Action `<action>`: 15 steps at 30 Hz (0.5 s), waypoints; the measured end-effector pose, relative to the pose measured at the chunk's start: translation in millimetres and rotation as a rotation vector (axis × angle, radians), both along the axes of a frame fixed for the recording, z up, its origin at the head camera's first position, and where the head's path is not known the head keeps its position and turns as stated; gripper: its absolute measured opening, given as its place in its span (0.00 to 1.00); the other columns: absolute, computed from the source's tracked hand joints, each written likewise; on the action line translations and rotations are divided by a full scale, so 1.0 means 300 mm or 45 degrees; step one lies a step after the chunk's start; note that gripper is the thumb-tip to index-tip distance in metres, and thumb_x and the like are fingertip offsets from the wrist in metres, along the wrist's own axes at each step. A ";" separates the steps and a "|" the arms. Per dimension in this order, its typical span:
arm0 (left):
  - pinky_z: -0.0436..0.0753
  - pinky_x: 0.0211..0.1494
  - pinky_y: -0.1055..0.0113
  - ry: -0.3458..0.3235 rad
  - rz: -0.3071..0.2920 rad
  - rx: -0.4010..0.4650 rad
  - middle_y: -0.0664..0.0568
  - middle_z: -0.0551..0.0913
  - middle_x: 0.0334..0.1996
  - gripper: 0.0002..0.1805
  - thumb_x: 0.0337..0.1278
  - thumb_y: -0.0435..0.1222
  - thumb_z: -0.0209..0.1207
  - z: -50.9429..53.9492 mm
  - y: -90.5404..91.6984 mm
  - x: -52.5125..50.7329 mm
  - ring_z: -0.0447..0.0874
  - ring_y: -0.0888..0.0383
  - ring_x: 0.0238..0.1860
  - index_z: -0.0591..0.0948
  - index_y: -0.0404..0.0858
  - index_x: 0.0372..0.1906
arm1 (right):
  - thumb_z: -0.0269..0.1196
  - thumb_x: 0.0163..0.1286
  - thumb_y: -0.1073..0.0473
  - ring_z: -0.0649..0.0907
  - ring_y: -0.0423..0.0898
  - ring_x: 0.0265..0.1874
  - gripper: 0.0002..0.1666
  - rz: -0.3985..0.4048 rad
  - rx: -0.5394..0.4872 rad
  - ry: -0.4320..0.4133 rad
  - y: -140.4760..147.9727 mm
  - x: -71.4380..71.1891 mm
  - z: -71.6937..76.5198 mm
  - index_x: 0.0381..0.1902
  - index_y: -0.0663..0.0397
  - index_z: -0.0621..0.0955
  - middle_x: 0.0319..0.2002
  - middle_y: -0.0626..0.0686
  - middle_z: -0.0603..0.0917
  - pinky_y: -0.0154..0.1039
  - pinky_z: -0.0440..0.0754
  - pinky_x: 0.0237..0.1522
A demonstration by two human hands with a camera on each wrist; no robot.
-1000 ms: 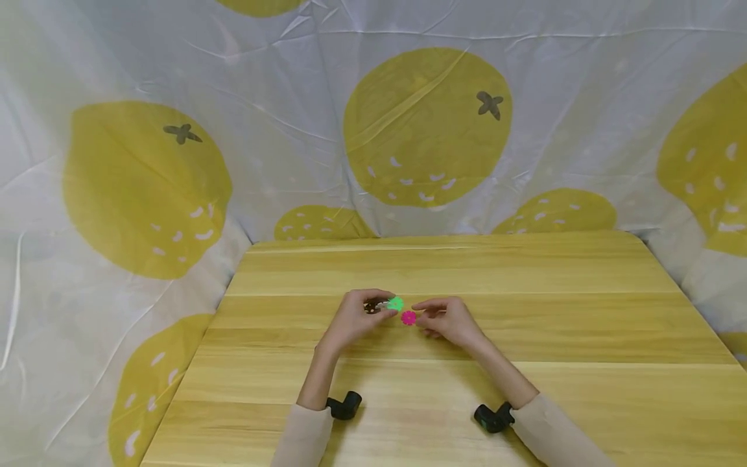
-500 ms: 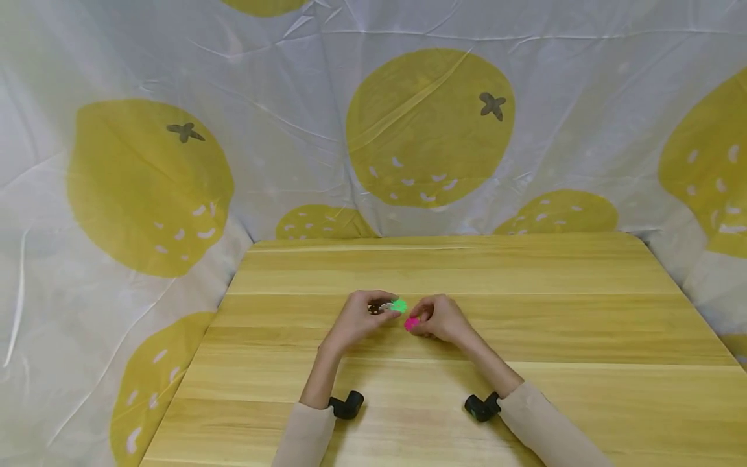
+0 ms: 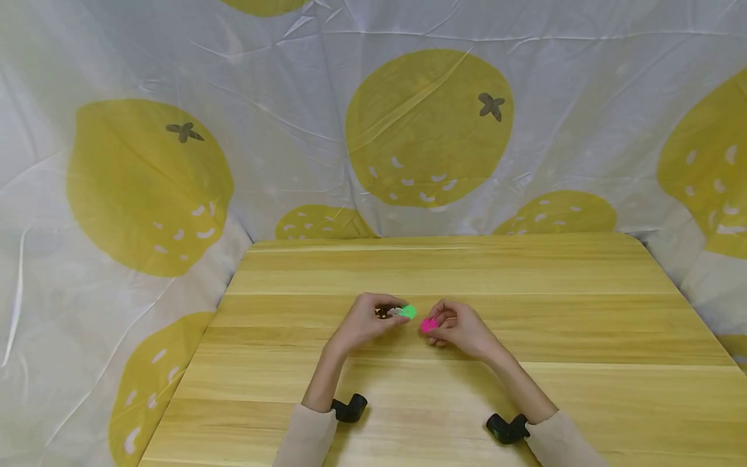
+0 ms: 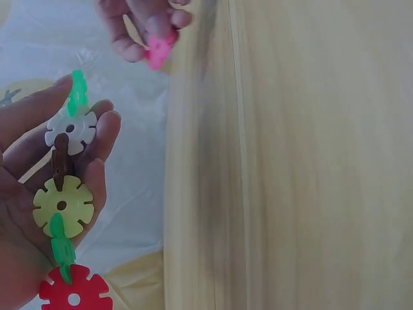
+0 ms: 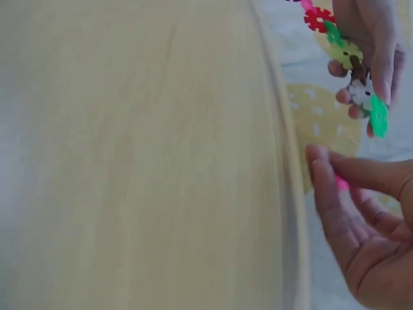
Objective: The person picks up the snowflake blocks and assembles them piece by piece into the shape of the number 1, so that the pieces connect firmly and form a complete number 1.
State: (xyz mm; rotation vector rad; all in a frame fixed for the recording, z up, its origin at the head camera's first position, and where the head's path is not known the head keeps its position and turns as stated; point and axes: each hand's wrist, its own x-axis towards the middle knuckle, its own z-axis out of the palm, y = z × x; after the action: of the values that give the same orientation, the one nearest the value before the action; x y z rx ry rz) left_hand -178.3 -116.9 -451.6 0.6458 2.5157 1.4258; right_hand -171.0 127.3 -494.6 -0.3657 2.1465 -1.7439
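Observation:
My left hand (image 3: 360, 324) holds a chain of slotted plastic discs, its thumb and fingers around the end. In the left wrist view that chain runs from a green disc (image 4: 78, 93) through a white disc (image 4: 84, 134), a brown disc (image 4: 59, 158), a yellow disc (image 4: 79, 201) and a second green disc (image 4: 63, 250) to a red disc (image 4: 89, 284). The right wrist view shows a bit of pink beyond the red one. Opposite, my right hand (image 3: 469, 332) pinches a loose pink disc (image 3: 428, 325), a small gap away from the chain's green end. Its fingers mostly hide that disc in the right wrist view.
Both hands are above a wooden table (image 3: 525, 272). A white curtain (image 3: 292, 143) printed with yellow fruit hangs behind and beside it. Each wrist carries a black camera, one on the left (image 3: 350, 408) and another on the right (image 3: 506, 429).
My right hand has changed its finger hold on the pink disc, drawing close to the chain and then back to the right. My left hand has shifted slightly right with the chain.

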 end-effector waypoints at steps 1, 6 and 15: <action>0.84 0.43 0.74 0.004 -0.021 -0.001 0.46 0.90 0.50 0.15 0.64 0.36 0.70 0.001 0.006 0.002 0.84 0.63 0.41 0.89 0.36 0.52 | 0.66 0.70 0.71 0.90 0.57 0.35 0.16 -0.011 -0.027 0.015 0.013 0.005 0.004 0.52 0.70 0.76 0.40 0.65 0.85 0.44 0.91 0.37; 0.82 0.40 0.73 0.020 -0.108 -0.010 0.47 0.91 0.46 0.14 0.64 0.37 0.70 0.005 0.034 0.012 0.81 0.62 0.37 0.89 0.37 0.52 | 0.67 0.71 0.67 0.90 0.62 0.36 0.15 -0.067 -0.101 0.123 0.055 0.030 0.027 0.53 0.66 0.80 0.41 0.67 0.86 0.50 0.90 0.38; 0.82 0.39 0.73 0.018 -0.122 -0.002 0.47 0.91 0.45 0.14 0.65 0.37 0.69 0.008 0.045 0.023 0.81 0.61 0.36 0.89 0.38 0.53 | 0.68 0.71 0.64 0.91 0.57 0.38 0.12 -0.140 -0.127 0.245 0.073 0.050 0.039 0.51 0.62 0.86 0.43 0.66 0.89 0.50 0.90 0.40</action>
State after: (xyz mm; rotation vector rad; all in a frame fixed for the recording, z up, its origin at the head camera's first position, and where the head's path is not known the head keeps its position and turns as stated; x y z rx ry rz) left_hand -171.3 -103.6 -449.2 0.7679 2.4601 1.3905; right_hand -156.0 149.3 -482.9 -0.4677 2.2548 -1.9534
